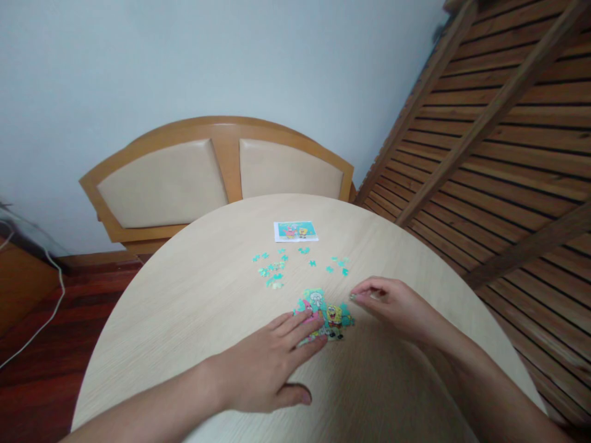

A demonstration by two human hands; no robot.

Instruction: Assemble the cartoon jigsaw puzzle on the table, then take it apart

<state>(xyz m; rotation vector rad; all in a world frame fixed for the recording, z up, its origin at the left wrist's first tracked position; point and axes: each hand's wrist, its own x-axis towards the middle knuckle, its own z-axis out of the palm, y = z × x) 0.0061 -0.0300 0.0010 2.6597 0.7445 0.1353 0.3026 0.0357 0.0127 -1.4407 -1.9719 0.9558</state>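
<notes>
A partly joined jigsaw puzzle (334,315) with cartoon figures lies on the round table (184,320). My left hand (272,351) rests with spread fingers over the puzzle's left side and hides part of it. Just beyond the puzzle's upper right edge, my right hand (385,301) pinches a small puzzle piece (353,296) between thumb and forefinger. Loose pieces (276,267) are scattered behind the puzzle to the left, and a few more pieces (341,263) lie behind it to the right.
Toward the far edge of the table lies a picture card (296,231) with a white border. Behind the table stands a padded wooden headboard (233,163) against the wall. Wooden slats (498,123) rise on the right, and a white cable (60,283) hangs at the left.
</notes>
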